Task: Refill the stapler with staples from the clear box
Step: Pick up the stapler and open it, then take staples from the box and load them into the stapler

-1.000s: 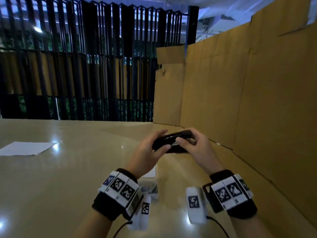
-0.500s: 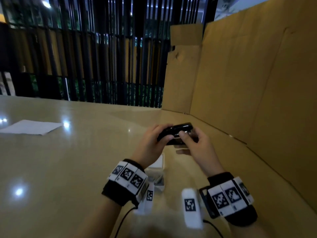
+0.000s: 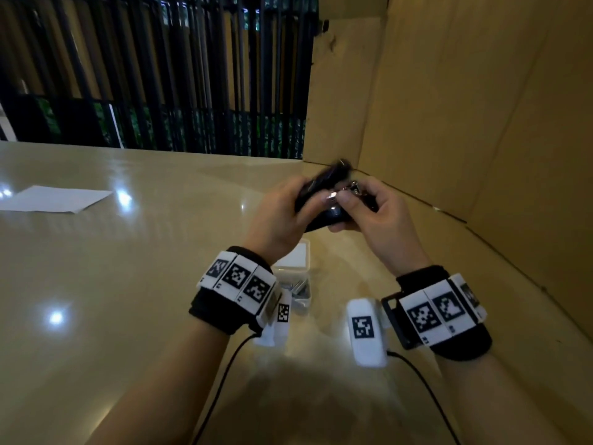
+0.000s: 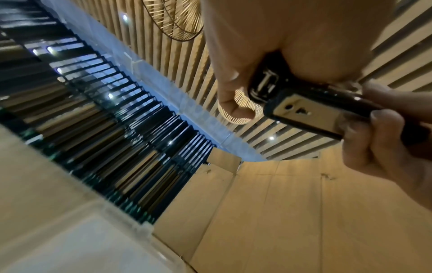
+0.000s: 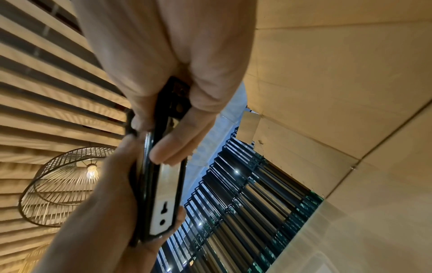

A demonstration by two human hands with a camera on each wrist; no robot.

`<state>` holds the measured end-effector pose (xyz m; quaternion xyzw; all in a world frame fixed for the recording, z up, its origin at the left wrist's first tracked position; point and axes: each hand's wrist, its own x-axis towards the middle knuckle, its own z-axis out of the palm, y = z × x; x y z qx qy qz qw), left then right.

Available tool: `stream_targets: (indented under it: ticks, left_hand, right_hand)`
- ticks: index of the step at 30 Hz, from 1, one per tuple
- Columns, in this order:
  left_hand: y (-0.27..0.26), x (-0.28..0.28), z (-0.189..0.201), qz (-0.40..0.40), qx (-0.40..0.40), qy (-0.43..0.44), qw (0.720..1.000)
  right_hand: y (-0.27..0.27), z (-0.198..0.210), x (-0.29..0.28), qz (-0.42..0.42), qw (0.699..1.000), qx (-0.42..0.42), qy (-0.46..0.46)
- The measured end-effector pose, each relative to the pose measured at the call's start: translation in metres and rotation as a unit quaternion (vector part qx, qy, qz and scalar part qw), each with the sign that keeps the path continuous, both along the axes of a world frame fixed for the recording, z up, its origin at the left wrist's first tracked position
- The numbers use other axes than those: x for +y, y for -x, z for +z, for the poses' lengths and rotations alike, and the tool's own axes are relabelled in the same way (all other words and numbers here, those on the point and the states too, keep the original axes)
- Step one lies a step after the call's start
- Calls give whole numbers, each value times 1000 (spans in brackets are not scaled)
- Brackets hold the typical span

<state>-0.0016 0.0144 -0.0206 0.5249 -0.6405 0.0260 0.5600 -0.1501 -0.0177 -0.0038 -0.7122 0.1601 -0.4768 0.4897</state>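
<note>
In the head view, both hands are holding a black stapler [image 3: 324, 200] up in the air above the worktop [image 3: 128, 284], well clear of its surface. The left hand [image 3: 279, 220] is wrapping its grip around the stapler's left end, fingers curled over the top. The right hand [image 3: 378, 216] is pinching at the stapler's right end, where some bright metal is showing. The stapler's long axis is running left to right across the view, and its upper black part is tilting up and away toward the cardboard wall [image 3: 481, 123]. Directly below the hands, the clear box [image 3: 296, 274] is sitting open on the worktop, with staples [image 3: 296, 287] lying in its near half. A sheet of paper [image 3: 54, 199] is lying far off to the left.

In the left wrist view, the stapler [image 4: 311, 109] is showing its underside, a shiny metal plate with two holes. Its long axis is slanting from upper left to lower right. The left hand [image 4: 280, 46] is gripping it from above, and the right hand [image 4: 385, 140] is clasping the lower right end with curled fingers.

In the right wrist view, the stapler [image 5: 163, 194] is running nearly straight away from the camera, with its metal base plate facing the lens. The right hand [image 5: 175, 73] is gripping the near end, fingers lying along the base. The left hand [image 5: 105, 212] is cupping the far end from below.
</note>
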Motion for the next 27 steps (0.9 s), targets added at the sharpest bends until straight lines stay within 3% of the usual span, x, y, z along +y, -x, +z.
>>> stream_targets:
  ticks: [2, 5, 8, 10, 12, 14, 16, 19, 21, 24, 27]
  left_hand:
    - [-5, 2, 5, -2, 122, 24, 992]
    - [-11, 8, 9, 2, 185, 72, 980]
    - [-6, 9, 13, 2, 297, 144, 944]
    - [-7, 6, 16, 1, 380, 181, 907]
    - [-12, 5, 18, -29, 491, 188, 850]
    - [-17, 5, 20, -65, 584, 146, 796]
    - [-22, 9, 21, -111, 647, 50, 753]
    - [-30, 15, 22, -236, 684, -99, 683]
    - [-32, 18, 27, -302, 677, -146, 655]
    - [-28, 17, 30, -312, 710, -96, 624]
    - [-24, 14, 28, -285, 742, 5, 606]
  right_hand:
    - [-2, -4, 0, -1, 1000, -8, -7]
    - [-10, -10, 1, 14, 999, -26, -20]
    - [-15, -9, 4, 28, 999, -37, 15]
    - [-15, -10, 3, 30, 997, -50, 43]
    - [-14, -13, 1, 27, 995, -62, 73]
    - [-13, -13, -2, 11, 990, -48, 129]
    - [-12, -12, -3, 3, 985, -29, 173]
    - [-12, -14, -3, 18, 982, -26, 188]
    - [-12, -14, -5, 34, 985, -47, 160]
    - [-14, -17, -11, 38, 992, -67, 98]
    - [-22, -27, -12, -24, 990, -22, 134]
